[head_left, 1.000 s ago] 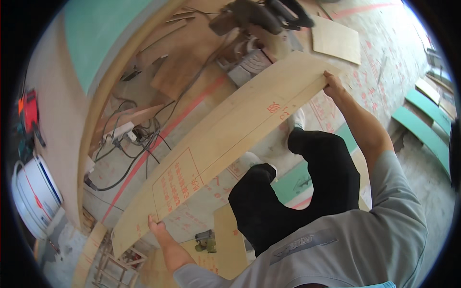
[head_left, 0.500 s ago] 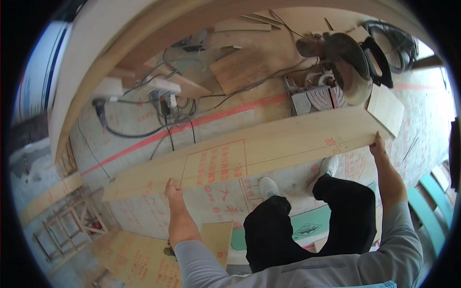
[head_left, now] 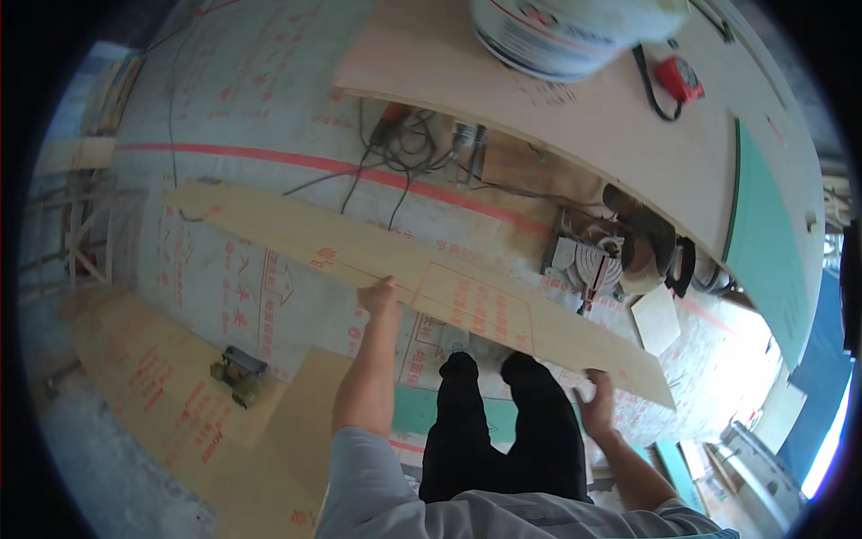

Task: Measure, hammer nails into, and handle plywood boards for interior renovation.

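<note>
A long, narrow plywood board point(head_left: 359, 247) with red print and a pencil line slants across in front of me, its left end farther away. My left hand point(head_left: 379, 296) is closed on its near edge, around the middle. Close to the board's right end is my right hand point(head_left: 600, 406), with thumb and fingers apart. Its fingertips meet the near edge, and the thumb stands away from the wood. Beneath the board, my shoes are partly hidden.
Beyond the board stands a workbench point(head_left: 575, 117) bearing a white bucket point(head_left: 548, 40), a red tape measure point(head_left: 680, 79) and a green panel point(head_left: 772, 242). A miter saw point(head_left: 620, 247) and tangled cables point(head_left: 413, 148) lie below it. A dark-green tool point(head_left: 240, 373) rests on boards at left.
The board has swung, its right end coming nearer to me and its left end going farther away. My right hand has loosened and spread its fingers. The view has turned, bringing the benchtop into sight.
</note>
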The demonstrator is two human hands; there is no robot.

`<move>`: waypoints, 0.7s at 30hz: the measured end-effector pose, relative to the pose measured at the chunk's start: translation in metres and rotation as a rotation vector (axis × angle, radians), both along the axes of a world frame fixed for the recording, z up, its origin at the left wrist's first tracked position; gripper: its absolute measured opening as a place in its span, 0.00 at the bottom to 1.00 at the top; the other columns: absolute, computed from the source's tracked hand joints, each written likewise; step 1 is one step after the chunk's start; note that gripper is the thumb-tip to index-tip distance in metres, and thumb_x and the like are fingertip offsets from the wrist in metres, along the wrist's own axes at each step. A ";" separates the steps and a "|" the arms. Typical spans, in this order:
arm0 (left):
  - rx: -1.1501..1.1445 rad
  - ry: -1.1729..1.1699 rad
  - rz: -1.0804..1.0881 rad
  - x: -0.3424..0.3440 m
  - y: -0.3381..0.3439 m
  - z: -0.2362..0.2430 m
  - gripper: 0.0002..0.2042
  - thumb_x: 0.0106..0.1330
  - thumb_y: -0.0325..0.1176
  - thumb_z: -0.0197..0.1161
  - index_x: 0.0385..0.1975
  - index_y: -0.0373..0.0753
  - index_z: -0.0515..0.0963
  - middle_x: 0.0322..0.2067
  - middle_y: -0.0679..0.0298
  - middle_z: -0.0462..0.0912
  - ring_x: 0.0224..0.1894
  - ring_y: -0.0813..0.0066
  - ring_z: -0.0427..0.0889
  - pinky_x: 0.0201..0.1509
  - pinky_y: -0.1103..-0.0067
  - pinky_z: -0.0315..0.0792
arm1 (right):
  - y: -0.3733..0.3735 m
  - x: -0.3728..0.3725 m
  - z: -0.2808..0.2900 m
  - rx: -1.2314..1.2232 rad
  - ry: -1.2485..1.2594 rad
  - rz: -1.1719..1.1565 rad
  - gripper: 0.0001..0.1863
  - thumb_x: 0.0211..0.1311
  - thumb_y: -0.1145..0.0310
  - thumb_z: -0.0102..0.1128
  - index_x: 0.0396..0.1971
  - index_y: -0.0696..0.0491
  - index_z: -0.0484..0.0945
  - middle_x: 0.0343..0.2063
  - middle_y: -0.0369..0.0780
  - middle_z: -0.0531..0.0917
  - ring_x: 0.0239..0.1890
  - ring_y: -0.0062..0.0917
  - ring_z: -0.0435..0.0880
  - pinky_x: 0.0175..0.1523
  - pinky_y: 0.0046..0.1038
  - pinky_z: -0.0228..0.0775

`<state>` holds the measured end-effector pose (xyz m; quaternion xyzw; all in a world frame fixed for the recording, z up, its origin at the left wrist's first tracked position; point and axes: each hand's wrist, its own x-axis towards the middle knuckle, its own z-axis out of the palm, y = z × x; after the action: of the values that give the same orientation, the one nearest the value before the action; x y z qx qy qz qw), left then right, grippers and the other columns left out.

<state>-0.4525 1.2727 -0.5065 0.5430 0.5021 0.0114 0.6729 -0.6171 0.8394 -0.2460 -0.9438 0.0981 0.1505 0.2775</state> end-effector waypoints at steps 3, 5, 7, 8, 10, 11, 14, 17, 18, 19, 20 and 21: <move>-0.010 0.093 0.073 0.004 -0.048 0.070 0.15 0.54 0.21 0.67 0.42 0.23 0.78 0.44 0.54 0.84 0.42 0.65 0.84 0.45 0.71 0.77 | 0.085 0.069 0.021 0.112 0.028 0.315 0.34 0.51 0.69 0.73 0.59 0.55 0.70 0.56 0.49 0.73 0.61 0.47 0.70 0.66 0.46 0.60; 0.027 0.058 -0.022 0.005 -0.060 0.104 0.17 0.52 0.20 0.65 0.43 0.22 0.77 0.41 0.52 0.84 0.40 0.66 0.83 0.45 0.73 0.76 | 0.135 0.110 0.011 0.121 0.040 0.446 0.39 0.50 0.65 0.74 0.62 0.55 0.67 0.60 0.50 0.71 0.65 0.46 0.66 0.68 0.47 0.58; 0.136 0.060 -0.146 0.009 -0.075 0.120 0.14 0.53 0.22 0.65 0.39 0.22 0.78 0.37 0.54 0.85 0.38 0.67 0.84 0.42 0.73 0.76 | 0.169 0.136 -0.020 0.077 -0.018 0.552 0.38 0.54 0.65 0.69 0.65 0.55 0.63 0.61 0.51 0.71 0.64 0.47 0.69 0.67 0.48 0.62; 0.149 -0.022 -0.117 0.005 -0.082 0.115 0.12 0.53 0.23 0.65 0.36 0.23 0.79 0.35 0.53 0.85 0.37 0.66 0.85 0.41 0.72 0.76 | 0.179 0.147 -0.042 0.097 -0.017 0.575 0.38 0.54 0.65 0.69 0.65 0.55 0.63 0.61 0.51 0.71 0.64 0.47 0.69 0.67 0.48 0.62; 0.134 -0.096 -0.089 0.007 -0.104 0.106 0.10 0.53 0.24 0.65 0.32 0.23 0.80 0.32 0.53 0.86 0.36 0.65 0.86 0.39 0.71 0.77 | 0.195 0.161 -0.082 0.022 0.020 0.560 0.33 0.60 0.69 0.61 0.66 0.54 0.62 0.60 0.51 0.73 0.59 0.47 0.75 0.63 0.48 0.68; 0.210 -0.002 -0.114 0.011 -0.110 0.114 0.09 0.53 0.24 0.65 0.30 0.23 0.79 0.30 0.51 0.86 0.35 0.62 0.86 0.38 0.69 0.77 | 0.202 0.166 -0.079 0.026 0.028 0.575 0.33 0.60 0.69 0.61 0.66 0.54 0.62 0.60 0.51 0.73 0.59 0.47 0.75 0.63 0.48 0.68; 0.202 0.103 -0.109 0.017 -0.108 0.123 0.08 0.52 0.25 0.64 0.26 0.24 0.79 0.28 0.49 0.85 0.34 0.57 0.87 0.37 0.66 0.77 | 0.216 0.180 -0.065 -0.079 0.175 0.642 0.28 0.62 0.73 0.53 0.65 0.50 0.66 0.54 0.49 0.78 0.51 0.43 0.83 0.52 0.45 0.78; 0.235 0.084 -0.195 0.044 -0.108 0.150 0.09 0.53 0.26 0.63 0.29 0.25 0.78 0.28 0.47 0.85 0.34 0.51 0.87 0.38 0.64 0.77 | 0.209 0.195 -0.064 -0.102 0.124 0.626 0.26 0.65 0.69 0.55 0.64 0.51 0.67 0.52 0.45 0.80 0.47 0.41 0.85 0.47 0.43 0.80; 0.199 0.170 -0.187 0.044 -0.103 0.146 0.10 0.54 0.26 0.63 0.31 0.24 0.78 0.29 0.46 0.85 0.35 0.50 0.87 0.39 0.64 0.78 | 0.217 0.197 -0.061 -0.110 0.130 0.635 0.26 0.65 0.69 0.55 0.64 0.51 0.67 0.52 0.45 0.80 0.47 0.41 0.85 0.47 0.43 0.80; 0.157 0.250 -0.189 0.048 -0.097 0.143 0.12 0.54 0.27 0.63 0.34 0.24 0.77 0.30 0.45 0.85 0.36 0.48 0.86 0.41 0.63 0.78 | 0.227 0.201 -0.060 -0.106 0.135 0.628 0.26 0.64 0.69 0.55 0.64 0.51 0.67 0.53 0.45 0.80 0.48 0.41 0.84 0.48 0.44 0.79; 0.138 0.290 -0.218 0.051 -0.088 0.139 0.15 0.55 0.28 0.63 0.40 0.25 0.77 0.33 0.45 0.85 0.38 0.47 0.86 0.44 0.63 0.78 | 0.236 0.205 -0.059 -0.102 0.140 0.618 0.26 0.64 0.69 0.55 0.63 0.51 0.67 0.55 0.46 0.79 0.48 0.41 0.84 0.49 0.44 0.79; 0.123 0.288 -0.224 0.053 -0.082 0.137 0.15 0.55 0.28 0.63 0.40 0.25 0.77 0.33 0.45 0.85 0.38 0.47 0.86 0.44 0.63 0.78 | 0.246 0.210 -0.060 -0.116 0.145 0.613 0.26 0.64 0.69 0.55 0.63 0.51 0.67 0.55 0.46 0.79 0.48 0.41 0.84 0.49 0.44 0.79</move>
<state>-0.3993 1.1910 -0.3694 0.6318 0.5280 -0.1110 0.5565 -0.4071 1.0853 -0.3060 -0.9304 -0.1630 0.2881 0.1572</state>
